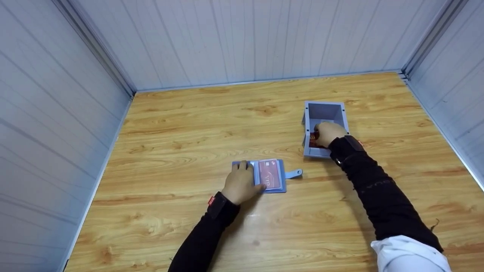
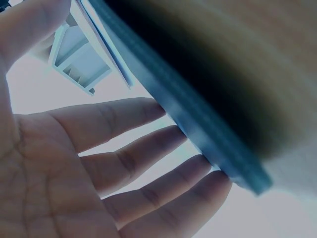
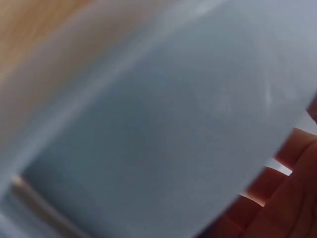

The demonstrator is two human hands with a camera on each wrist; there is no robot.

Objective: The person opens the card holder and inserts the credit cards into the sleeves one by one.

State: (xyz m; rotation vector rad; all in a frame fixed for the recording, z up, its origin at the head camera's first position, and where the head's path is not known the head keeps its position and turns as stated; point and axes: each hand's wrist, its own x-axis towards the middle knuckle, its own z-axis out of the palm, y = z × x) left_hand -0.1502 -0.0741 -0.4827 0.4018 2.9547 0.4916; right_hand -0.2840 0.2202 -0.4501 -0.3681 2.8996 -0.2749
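A blue card holder (image 1: 283,184) lies open on the table, a pink card (image 1: 269,174) marked VIP in its right-hand sleeve. My left hand (image 1: 240,186) rests on its left side, the fingers nearly straight and the thumb at the pink card's lower edge. In the left wrist view, the fingertips (image 2: 171,134) touch the holder's edge. My right hand (image 1: 329,134) reaches down into a grey box (image 1: 326,104), its fingers curled at a dark red card (image 1: 313,140) that it appears to pinch. The box wall (image 3: 163,124) hides part of that hand in the right wrist view.
The holder's snap strap (image 1: 294,173) sticks out to the right. A wood-grain table (image 1: 170,132) carries everything. White panel walls (image 1: 234,41) enclose its back, left and right sides.
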